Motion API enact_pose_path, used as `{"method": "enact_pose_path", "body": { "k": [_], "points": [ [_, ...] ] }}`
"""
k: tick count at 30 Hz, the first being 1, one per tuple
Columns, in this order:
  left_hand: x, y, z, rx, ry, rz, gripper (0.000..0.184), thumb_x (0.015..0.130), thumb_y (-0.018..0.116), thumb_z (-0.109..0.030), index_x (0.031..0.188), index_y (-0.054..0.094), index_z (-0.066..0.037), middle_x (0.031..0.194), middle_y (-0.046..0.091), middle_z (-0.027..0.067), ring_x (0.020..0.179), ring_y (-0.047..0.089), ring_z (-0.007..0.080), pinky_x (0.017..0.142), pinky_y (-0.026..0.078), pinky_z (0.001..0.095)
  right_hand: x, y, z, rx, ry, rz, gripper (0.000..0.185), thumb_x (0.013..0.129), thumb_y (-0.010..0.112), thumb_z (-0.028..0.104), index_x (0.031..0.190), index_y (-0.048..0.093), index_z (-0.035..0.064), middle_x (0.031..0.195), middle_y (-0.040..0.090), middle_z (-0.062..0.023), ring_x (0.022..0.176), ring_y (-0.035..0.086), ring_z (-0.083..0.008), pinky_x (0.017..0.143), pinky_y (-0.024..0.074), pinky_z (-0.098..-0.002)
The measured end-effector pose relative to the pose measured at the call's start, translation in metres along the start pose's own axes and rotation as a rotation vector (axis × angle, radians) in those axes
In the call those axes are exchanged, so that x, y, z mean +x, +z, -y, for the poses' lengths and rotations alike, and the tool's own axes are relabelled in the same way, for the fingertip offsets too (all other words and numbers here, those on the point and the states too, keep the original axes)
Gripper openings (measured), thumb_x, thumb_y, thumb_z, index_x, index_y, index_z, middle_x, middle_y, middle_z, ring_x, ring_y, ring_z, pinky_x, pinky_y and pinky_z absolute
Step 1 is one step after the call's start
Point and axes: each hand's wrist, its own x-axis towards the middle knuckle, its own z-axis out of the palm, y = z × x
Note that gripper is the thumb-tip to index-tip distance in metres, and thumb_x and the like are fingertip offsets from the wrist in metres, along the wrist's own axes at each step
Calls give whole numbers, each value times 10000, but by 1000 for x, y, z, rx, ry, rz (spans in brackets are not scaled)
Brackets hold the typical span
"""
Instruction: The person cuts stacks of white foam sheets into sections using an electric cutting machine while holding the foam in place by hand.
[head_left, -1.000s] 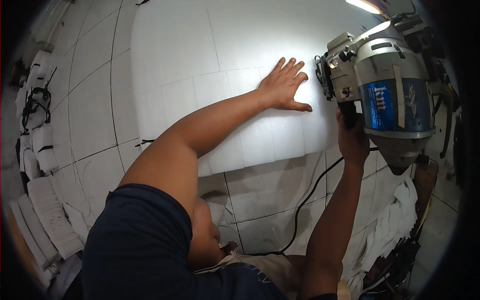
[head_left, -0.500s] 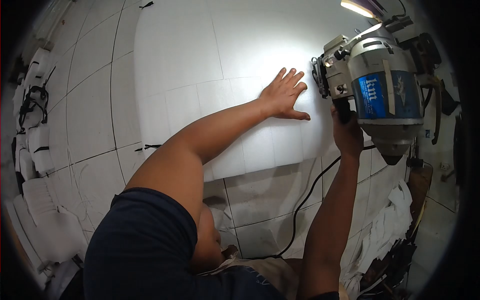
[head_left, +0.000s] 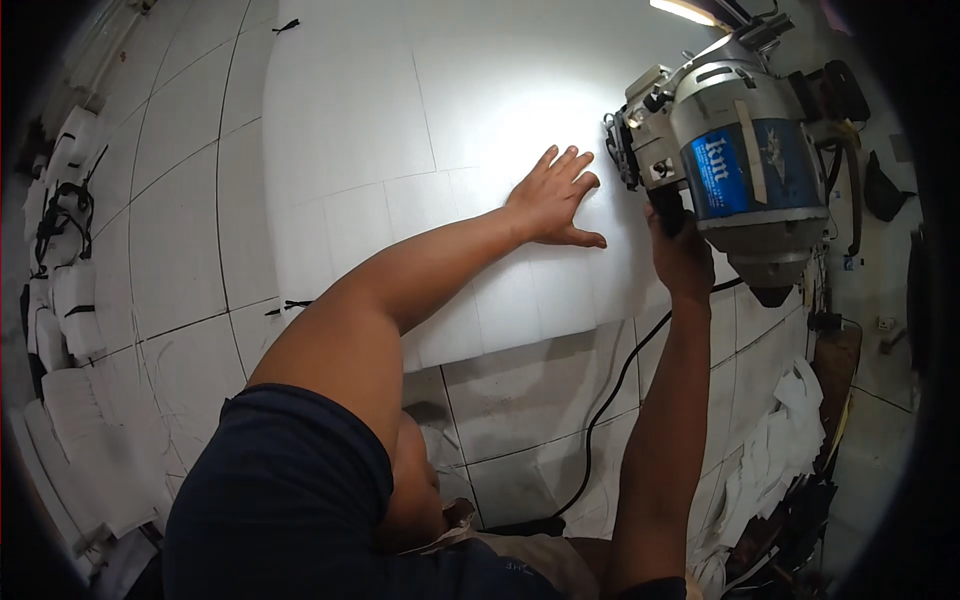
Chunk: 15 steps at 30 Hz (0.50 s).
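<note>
1. The left hand (head_left: pixel 553 202) is spread palm down on the white sheeting (head_left: pixel 350 110), inside its near edge, grasping nothing.
2. The right hand (head_left: pixel 684 262) grips the black handle (head_left: pixel 667 211) of the "km" machine (head_left: pixel 715 170) at the sheeting's right side.
3. The sheeting lies on the tiled floor (head_left: pixel 178 240); a black cord (head_left: pixel 602 411) curves past its near edge.

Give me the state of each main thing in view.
Left hand: open on flat white sheeting.
Right hand: closed around black handle.
White sheeting: spread out, lined.
Silver-and-blue metal machine: held; whether running, cannot tell.
Long slim lamp: lit.
Thin black cable: slack, curved.
</note>
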Motion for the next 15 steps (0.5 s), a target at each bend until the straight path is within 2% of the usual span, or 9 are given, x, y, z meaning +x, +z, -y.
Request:
{"method": "enact_pose_path", "body": {
  "k": [2,3,5,9,11,15],
  "points": [
    [0,3,2,6,-18,3,973,722,616,-803,1324,507,-47,1537,316,211,1474,213,378,1224,116,492,1,6,-7,24,-90,-8,608,867,592,566,1159,576,32,1009,677,-269,1007,640,-458,856,490,-532],
    [0,4,2,12,-27,6,962,721,616,-804,1319,508,-59,1537,316,204,1474,214,370,1225,116,489,1,5,-9,29,-87,-9,608,867,592,566,1159,576,32,1009,677,-269,1007,640,-458,856,490,-532],
    [0,3,3,7,-32,2,946,725,612,-804,1314,507,-70,1536,317,203,1473,217,367,1225,118,490,1,1,-15,23,-147,104,499,854,604,422,1152,562,24,980,673,-272,987,637,-467,841,484,-541],
    [3,8,7,9,-37,-23,913,737,601,-801,1301,505,-90,1531,323,201,1469,226,366,1224,123,494,-6,0,-30,63,-183,118,480,823,592,347,1173,537,24,946,669,-273,965,630,-480,832,482,-535],
    [4,7,7,18,-39,-20,912,739,602,-798,1306,500,-91,1531,324,201,1468,228,366,1224,125,497,-21,-6,-37,-43,-266,195,483,826,587,331,1191,515,22,978,659,-270,980,612,-489,838,476,-528],
    [4,7,8,40,-19,-20,916,746,572,-816,1295,512,-85,1520,342,214,1459,245,382,1215,151,517,-55,-3,-66,-46,-221,172,463,831,580,320,1197,514,44,990,646,-242,963,617,-454,862,471,-502]
  ]
}}
